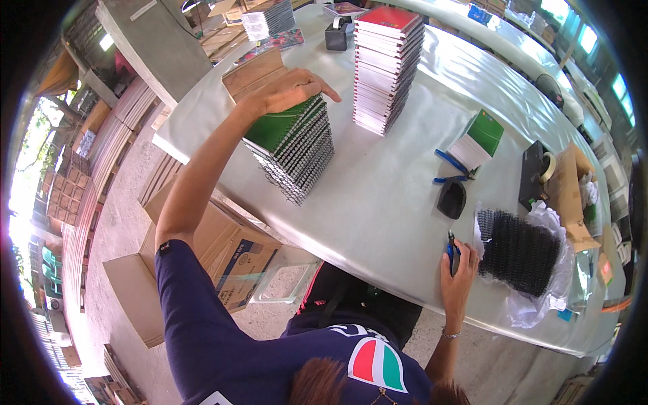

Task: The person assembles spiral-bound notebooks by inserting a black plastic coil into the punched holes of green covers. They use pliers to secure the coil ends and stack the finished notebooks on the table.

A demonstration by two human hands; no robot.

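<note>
My left hand [287, 93] reaches across to a tall stack of green spiral-bound notebooks [297, 152] and rests on its top. Its fingers are stretched out over the stack, holding nothing that I can see. My right hand [460, 273] lies low on the table's near right side, closed round small blue-handled pliers [450, 251] whose dark tip points away from me. Close by the right hand lies a bundle of black binding coils [520, 251] on crumpled white wrapping. Part of the pliers' handles is hidden by the fingers.
A taller stack of red-covered notebooks [387, 74] stands mid-table. Farther right are a short green-topped stack [479, 138], another blue-handled tool [453, 162], a black holder [451, 199] and a tape dispenser [533, 177]. An open cardboard box [229, 260] sits below the table's left edge.
</note>
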